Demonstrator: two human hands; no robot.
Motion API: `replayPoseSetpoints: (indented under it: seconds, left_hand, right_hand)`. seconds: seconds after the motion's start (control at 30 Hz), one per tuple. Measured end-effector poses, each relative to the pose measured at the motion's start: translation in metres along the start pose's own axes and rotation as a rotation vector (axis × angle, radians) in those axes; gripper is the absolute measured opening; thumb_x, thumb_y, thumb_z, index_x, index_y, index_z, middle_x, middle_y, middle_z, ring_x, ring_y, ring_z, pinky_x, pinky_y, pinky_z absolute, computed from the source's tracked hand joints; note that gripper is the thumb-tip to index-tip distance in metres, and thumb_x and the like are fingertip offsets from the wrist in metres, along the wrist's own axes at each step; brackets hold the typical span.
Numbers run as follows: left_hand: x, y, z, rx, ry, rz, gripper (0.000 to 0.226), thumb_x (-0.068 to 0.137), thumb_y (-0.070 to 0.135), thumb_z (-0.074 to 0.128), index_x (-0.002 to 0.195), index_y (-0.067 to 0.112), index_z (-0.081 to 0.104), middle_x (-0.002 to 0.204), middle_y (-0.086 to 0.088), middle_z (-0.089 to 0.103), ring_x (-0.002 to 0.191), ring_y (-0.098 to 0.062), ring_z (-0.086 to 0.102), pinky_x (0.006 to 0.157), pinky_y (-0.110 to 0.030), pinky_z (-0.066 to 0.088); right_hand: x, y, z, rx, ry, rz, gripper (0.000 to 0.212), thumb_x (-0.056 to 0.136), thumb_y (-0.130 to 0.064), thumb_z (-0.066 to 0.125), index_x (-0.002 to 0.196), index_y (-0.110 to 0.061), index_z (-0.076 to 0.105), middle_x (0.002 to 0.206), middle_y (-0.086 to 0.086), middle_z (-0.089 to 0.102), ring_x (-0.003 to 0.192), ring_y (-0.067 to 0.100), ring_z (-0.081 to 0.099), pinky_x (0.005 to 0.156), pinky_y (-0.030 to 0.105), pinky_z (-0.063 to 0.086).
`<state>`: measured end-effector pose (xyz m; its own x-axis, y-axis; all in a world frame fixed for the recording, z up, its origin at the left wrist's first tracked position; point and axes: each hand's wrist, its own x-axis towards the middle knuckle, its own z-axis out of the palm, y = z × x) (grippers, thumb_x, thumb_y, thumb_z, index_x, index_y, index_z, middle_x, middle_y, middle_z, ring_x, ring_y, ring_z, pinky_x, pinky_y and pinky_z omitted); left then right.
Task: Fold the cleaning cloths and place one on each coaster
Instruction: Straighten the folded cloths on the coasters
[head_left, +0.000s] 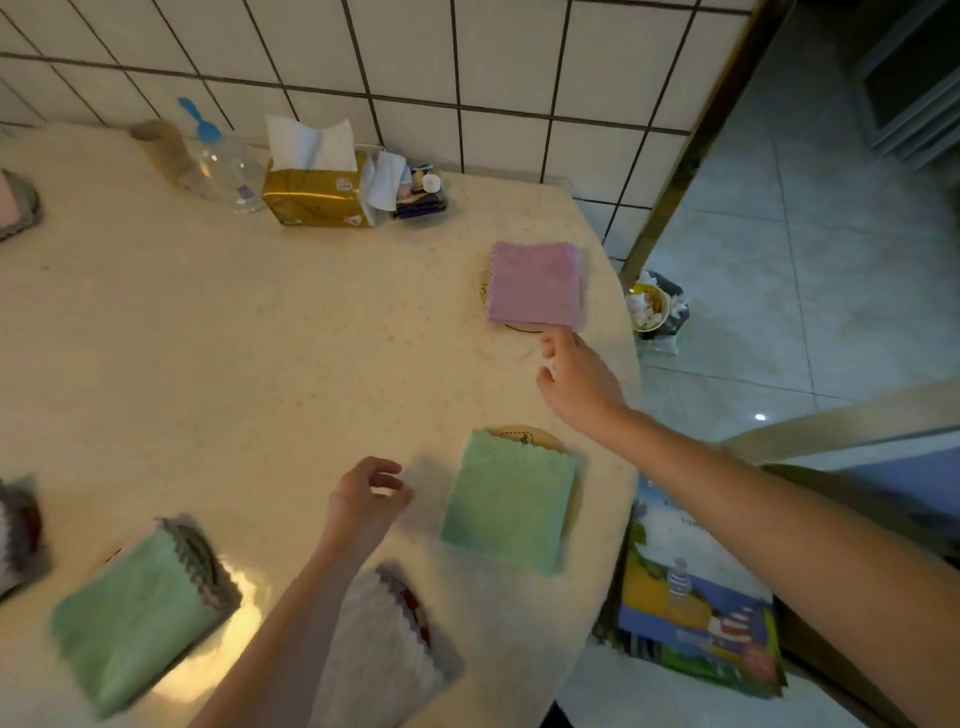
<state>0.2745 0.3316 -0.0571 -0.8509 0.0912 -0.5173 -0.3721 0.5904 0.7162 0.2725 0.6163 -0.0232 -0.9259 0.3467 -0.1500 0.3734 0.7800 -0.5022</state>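
On the counter (260, 338), pink cloth (535, 283) and green cloth (509, 501) are sitting folded on coasters; both hands (576, 379) are hovering, grip loose, holding nothing; more stacked cloths (140, 608) are waiting.

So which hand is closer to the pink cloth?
The right hand. Its fingertips sit just below the pink cloth, by the cloth's near corner. The left hand is much farther away, down beside the green cloth.

White square wall tiles (498, 57) with dark grout are backing a speckled cream table (218, 332); pale glossy floor tiles (779, 291) are reflecting light.
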Motion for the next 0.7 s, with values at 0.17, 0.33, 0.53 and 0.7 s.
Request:
replayPoseSetpoints:
  seconds: [0.17, 0.33, 0.53, 0.7]
  left_hand:
    - [-0.044, -0.042, -0.033, -0.041, 0.167, -0.005, 0.018, 0.079, 0.006, 0.071, 0.088, 0.021, 0.064, 0.082, -0.002, 0.067, 0.064, -0.024, 0.060, 0.049, -0.026, 0.052]
    - [-0.074, -0.090, -0.066, -0.032, 0.270, -0.019, 0.016, 0.077, 0.015, 0.070, 0.084, 0.028, 0.065, 0.083, 0.002, 0.068, 0.073, -0.032, 0.066, 0.073, -0.046, 0.056]
    - [-0.096, -0.139, -0.134, -0.052, 0.526, -0.136, 0.021, 0.081, 0.011, 0.068, 0.102, 0.009, 0.064, 0.100, -0.008, 0.065, 0.090, -0.027, 0.058, 0.079, -0.035, 0.043]
    - [-0.085, -0.183, -0.185, 0.050, 0.577, -0.371, 0.050, 0.079, 0.015, 0.068, 0.124, 0.007, 0.049, 0.124, -0.022, 0.048, 0.115, -0.043, 0.044, 0.100, -0.048, 0.038]
  right_hand:
    - [-0.086, -0.042, 0.035, 0.170, -0.128, -0.070, 0.031, 0.085, -0.014, 0.054, 0.116, -0.014, 0.050, 0.105, 0.004, 0.062, 0.096, 0.023, 0.061, 0.082, 0.038, 0.050]
    - [-0.167, -0.079, 0.079, 0.294, -0.381, 0.033, 0.027, 0.085, -0.013, 0.053, 0.112, -0.011, 0.056, 0.091, 0.001, 0.063, 0.091, 0.018, 0.061, 0.078, 0.027, 0.046]
    - [-0.214, -0.115, 0.143, 0.200, -0.456, 0.207, 0.026, 0.086, -0.026, 0.057, 0.106, -0.009, 0.055, 0.105, 0.011, 0.067, 0.102, 0.028, 0.060, 0.081, 0.033, 0.045]
    - [-0.213, -0.126, 0.158, 0.104, -0.361, 0.409, 0.031, 0.083, -0.042, 0.058, 0.078, -0.012, 0.051, 0.083, 0.010, 0.061, 0.095, 0.029, 0.063, 0.059, 0.031, 0.038]
